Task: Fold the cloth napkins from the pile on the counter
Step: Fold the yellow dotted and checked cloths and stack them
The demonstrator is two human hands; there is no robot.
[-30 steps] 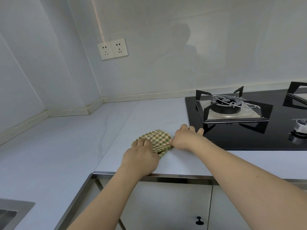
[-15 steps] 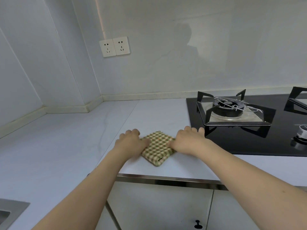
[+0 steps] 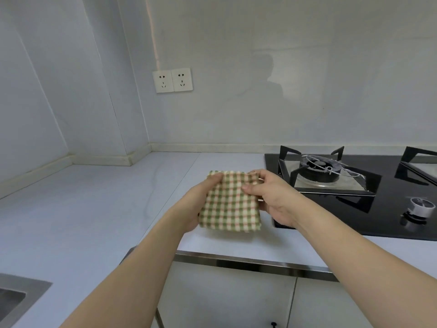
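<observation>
A folded green, cream and red checked cloth napkin (image 3: 230,204) is held up off the pale counter (image 3: 99,209), its face turned toward me. My left hand (image 3: 196,204) holds its left edge, with the thumb on the front near the top corner. My right hand (image 3: 272,195) pinches the right edge near the top, thumb on the front and fingers behind. No pile of other napkins is in view.
A black glass gas hob (image 3: 354,192) with a burner and pan support (image 3: 324,169) sits just right of my right hand, its knob (image 3: 421,207) farther right. A sink corner (image 3: 14,299) shows at lower left. Double wall socket (image 3: 172,80) above the counter.
The napkin lay flat on the counter under both hands; now both hands have lifted it clear of the counter and turned it upright, facing me.
</observation>
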